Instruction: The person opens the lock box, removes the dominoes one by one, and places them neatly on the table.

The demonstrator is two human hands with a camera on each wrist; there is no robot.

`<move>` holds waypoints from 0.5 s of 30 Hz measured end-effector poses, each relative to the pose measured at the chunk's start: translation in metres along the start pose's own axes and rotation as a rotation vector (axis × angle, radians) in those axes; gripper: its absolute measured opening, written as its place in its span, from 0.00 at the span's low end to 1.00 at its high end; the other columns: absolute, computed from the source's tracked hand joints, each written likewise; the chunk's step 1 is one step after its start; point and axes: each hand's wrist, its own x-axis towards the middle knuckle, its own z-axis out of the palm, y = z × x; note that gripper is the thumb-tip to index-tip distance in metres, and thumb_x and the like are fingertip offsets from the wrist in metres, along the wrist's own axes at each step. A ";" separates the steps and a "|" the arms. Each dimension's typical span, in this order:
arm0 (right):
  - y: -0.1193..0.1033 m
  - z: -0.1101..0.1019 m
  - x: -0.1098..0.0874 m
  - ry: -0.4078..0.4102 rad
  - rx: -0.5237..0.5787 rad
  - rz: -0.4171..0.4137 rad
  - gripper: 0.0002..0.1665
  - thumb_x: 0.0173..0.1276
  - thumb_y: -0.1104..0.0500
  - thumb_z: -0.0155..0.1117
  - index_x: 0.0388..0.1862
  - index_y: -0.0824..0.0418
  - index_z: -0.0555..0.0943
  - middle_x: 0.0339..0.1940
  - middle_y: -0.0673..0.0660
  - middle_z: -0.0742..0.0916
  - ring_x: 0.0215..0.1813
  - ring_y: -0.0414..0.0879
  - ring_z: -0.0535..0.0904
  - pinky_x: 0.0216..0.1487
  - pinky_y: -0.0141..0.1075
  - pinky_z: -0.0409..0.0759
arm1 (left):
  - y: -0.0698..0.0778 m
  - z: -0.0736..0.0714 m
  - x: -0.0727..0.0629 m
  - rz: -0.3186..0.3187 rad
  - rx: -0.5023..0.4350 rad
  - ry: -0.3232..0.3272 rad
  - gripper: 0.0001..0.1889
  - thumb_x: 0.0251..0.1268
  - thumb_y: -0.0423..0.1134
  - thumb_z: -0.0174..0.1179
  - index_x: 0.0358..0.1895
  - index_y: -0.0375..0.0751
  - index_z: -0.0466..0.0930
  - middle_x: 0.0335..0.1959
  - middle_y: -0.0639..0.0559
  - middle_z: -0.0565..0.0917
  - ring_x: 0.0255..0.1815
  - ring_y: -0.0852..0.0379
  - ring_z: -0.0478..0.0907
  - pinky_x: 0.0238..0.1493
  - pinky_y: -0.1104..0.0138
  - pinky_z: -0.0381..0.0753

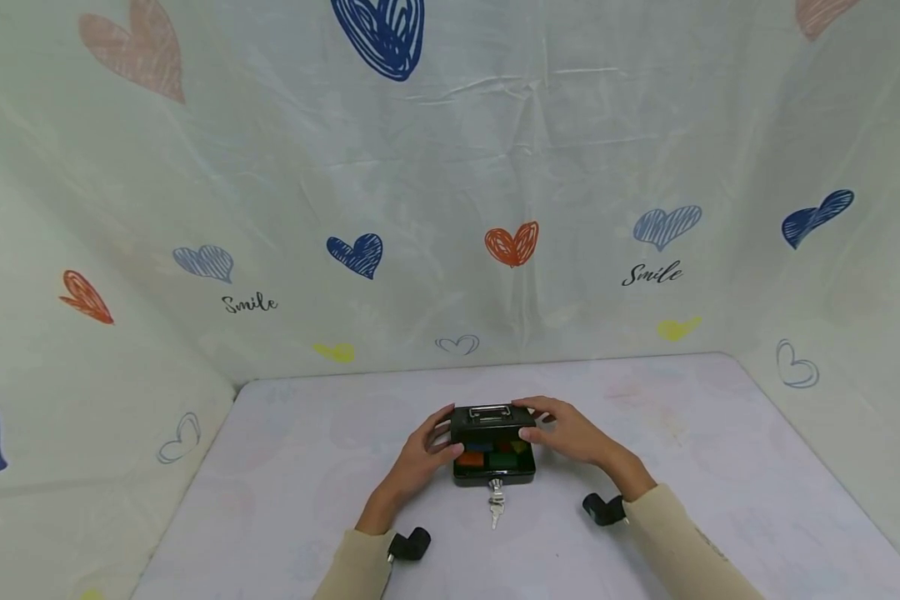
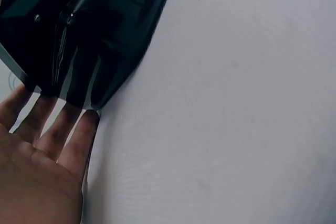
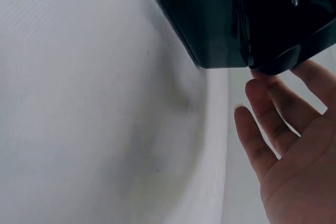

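Note:
A small black cash box (image 1: 493, 480) stands on the table in the head view, its lid (image 1: 487, 433) tilted partly up with a metal handle (image 1: 490, 412) on top. Inside lie an orange piece (image 1: 470, 459), a green piece (image 1: 503, 460) and other coloured pieces, too small to identify. Silver keys (image 1: 497, 505) hang at the front lock. My left hand (image 1: 417, 461) holds the lid's left end, thumb in front; long fingers (image 2: 55, 127) touch the box side in the left wrist view. My right hand (image 1: 573, 433) holds the lid's right end between thumb and fingers, some fingers off it.
The white table (image 1: 300, 467) meets a pale curtain (image 1: 435, 192) printed with hearts behind and at both sides. A black wrist device (image 1: 410, 545) sits on the left sleeve, and another black device (image 1: 603, 509) on the right sleeve.

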 end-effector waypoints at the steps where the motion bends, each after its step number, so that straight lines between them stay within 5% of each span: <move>1: 0.001 0.001 0.000 0.001 0.009 0.001 0.33 0.77 0.48 0.67 0.74 0.63 0.77 0.69 0.63 0.83 0.61 0.55 0.79 0.65 0.54 0.81 | 0.001 0.000 0.000 -0.002 -0.004 0.004 0.39 0.76 0.39 0.66 0.84 0.38 0.58 0.83 0.35 0.61 0.81 0.32 0.63 0.78 0.45 0.71; 15: 0.002 0.008 -0.011 0.006 0.117 0.044 0.39 0.81 0.48 0.62 0.83 0.63 0.64 0.77 0.69 0.73 0.70 0.65 0.76 0.71 0.63 0.76 | 0.006 0.004 0.000 -0.059 -0.034 0.061 0.36 0.77 0.42 0.64 0.83 0.41 0.61 0.80 0.34 0.66 0.79 0.32 0.65 0.77 0.41 0.71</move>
